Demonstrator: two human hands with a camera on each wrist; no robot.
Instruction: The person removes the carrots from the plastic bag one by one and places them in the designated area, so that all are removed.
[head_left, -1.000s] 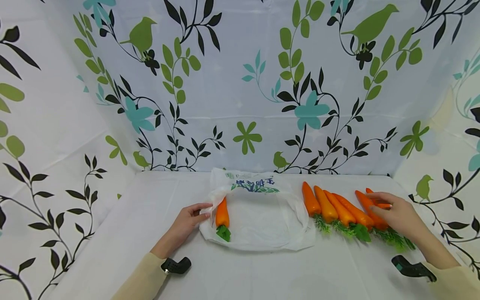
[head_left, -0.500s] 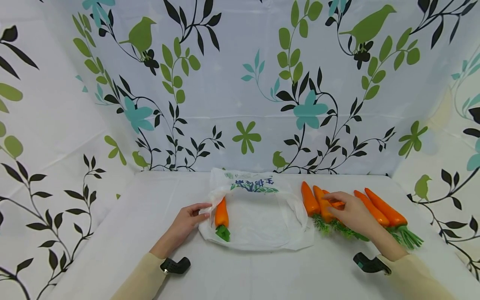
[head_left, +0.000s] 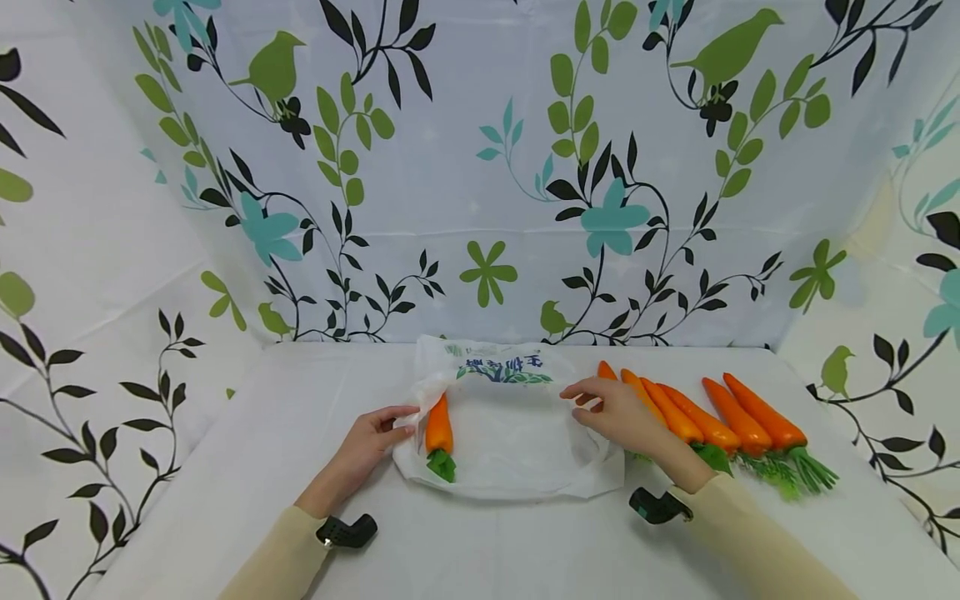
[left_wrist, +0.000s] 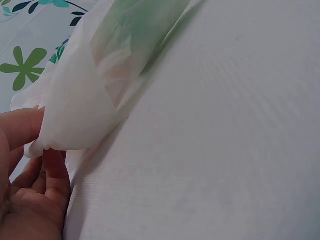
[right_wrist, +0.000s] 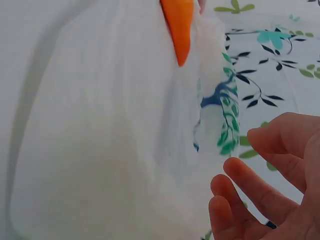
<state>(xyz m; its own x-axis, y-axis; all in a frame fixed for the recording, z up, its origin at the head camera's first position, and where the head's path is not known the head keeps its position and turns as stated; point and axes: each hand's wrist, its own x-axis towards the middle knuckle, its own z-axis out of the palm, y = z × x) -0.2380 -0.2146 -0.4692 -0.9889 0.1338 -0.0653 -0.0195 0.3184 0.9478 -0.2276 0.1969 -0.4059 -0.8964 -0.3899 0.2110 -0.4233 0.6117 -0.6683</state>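
A white plastic bag with a blue and green print lies flat, its mouth spread wide. My left hand pinches the bag's left edge between thumb and fingers, as the left wrist view shows with the gathered plastic. Just inside that edge a single carrot lies with its green top toward me. My right hand hovers over the bag's right side, fingers loosely bent with nothing between them. Its fingertips stand apart in the right wrist view. The right forearm partly hides the nearest carrots.
Several orange carrots with green tops lie in a row right of the bag. A white cloth covers the table. Behind it hangs a patterned curtain with leaves and birds.
My right hand has moved left from the far-right carrots, across the row, to over the bag's right side. My left hand stays at the bag's edge.
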